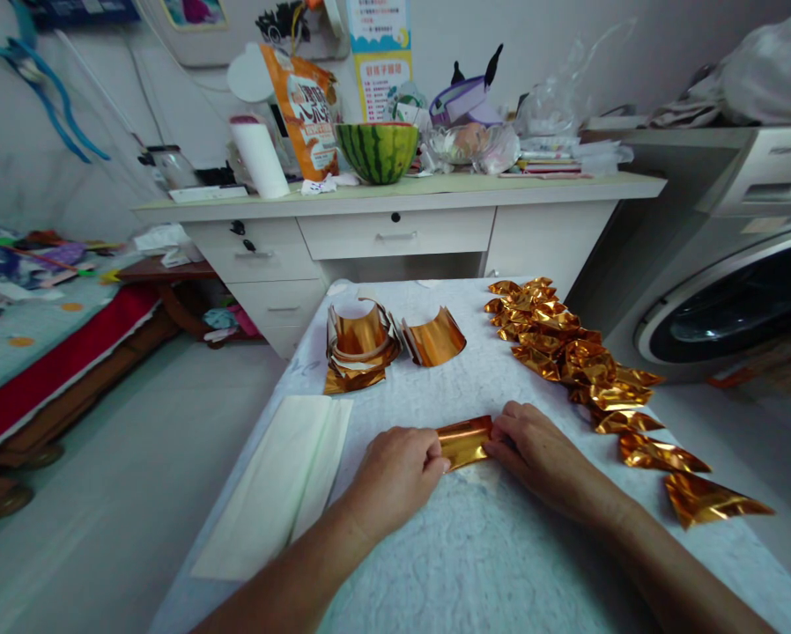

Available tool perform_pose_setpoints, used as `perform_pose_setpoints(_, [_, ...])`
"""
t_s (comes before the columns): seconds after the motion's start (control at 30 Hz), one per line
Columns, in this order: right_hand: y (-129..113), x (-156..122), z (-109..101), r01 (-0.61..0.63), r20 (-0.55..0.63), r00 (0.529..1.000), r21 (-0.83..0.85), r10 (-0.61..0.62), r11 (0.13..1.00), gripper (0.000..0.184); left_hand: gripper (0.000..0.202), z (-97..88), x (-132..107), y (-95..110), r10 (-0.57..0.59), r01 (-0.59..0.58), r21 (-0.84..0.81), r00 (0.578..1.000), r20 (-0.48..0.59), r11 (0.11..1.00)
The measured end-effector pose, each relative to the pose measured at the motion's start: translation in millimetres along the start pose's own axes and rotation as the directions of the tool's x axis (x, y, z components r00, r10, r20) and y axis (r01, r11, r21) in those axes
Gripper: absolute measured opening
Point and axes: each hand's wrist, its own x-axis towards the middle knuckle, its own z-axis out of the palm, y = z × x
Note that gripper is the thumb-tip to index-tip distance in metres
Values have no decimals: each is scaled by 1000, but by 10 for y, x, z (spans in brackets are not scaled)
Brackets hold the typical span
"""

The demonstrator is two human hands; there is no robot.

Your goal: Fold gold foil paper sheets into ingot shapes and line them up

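A sheet of shiny gold foil paper (pixel 467 442) stretches between my two hands just over the cloth-covered table. My left hand (pixel 402 462) is closed on its left end, thumb on the near side. Its right end is pinched by my right hand (pixel 531 445). Behind them sit a stack of curled gold foil sheets (pixel 359 343) and a smaller curled pile (pixel 437 337). Along the right runs a row of folded gold foil pieces (pixel 587 365), pointed at the ends. Pale paper sheets (pixel 277 484) lie flat to the left of my left arm.
A white desk (pixel 395 231) stands beyond the table, bearing a halved watermelon (pixel 377 154), an orange snack bag (pixel 306 114) and a white paper roll (pixel 260 157). At the right is a washing machine (pixel 726 264); a bed (pixel 58 326) is on the left.
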Motion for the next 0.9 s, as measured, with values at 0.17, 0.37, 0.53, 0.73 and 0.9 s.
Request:
perform_pose_setpoints(0.17, [-12, 9, 24, -24, -23, 999, -38, 23, 999, 17, 15, 29, 33, -49, -38, 38, 15, 999, -9, 999])
perform_pose_setpoints(0.37, [-7, 15, 45, -39, -38, 999, -63, 37, 997, 18, 14, 11, 23, -18, -54, 54, 50, 999, -1, 997])
perform_pose_setpoints(0.53, [-30, 14, 33, -56, -36, 998, -81, 53, 995, 18, 20, -11, -2, 30, -57, 54, 138, 998, 15, 989])
perform_pose_setpoints(0.73, [-65, 21, 17, -67, -38, 997, -106, 64, 992, 18, 19, -3, 7, 45, -64, 59, 193, 998, 19, 980])
perform_pose_setpoints(0.9, [-50, 21, 35, -68, -55, 997, -109, 62, 992, 20, 16, -5, 7, 53, -63, 58, 191, 998, 18, 980])
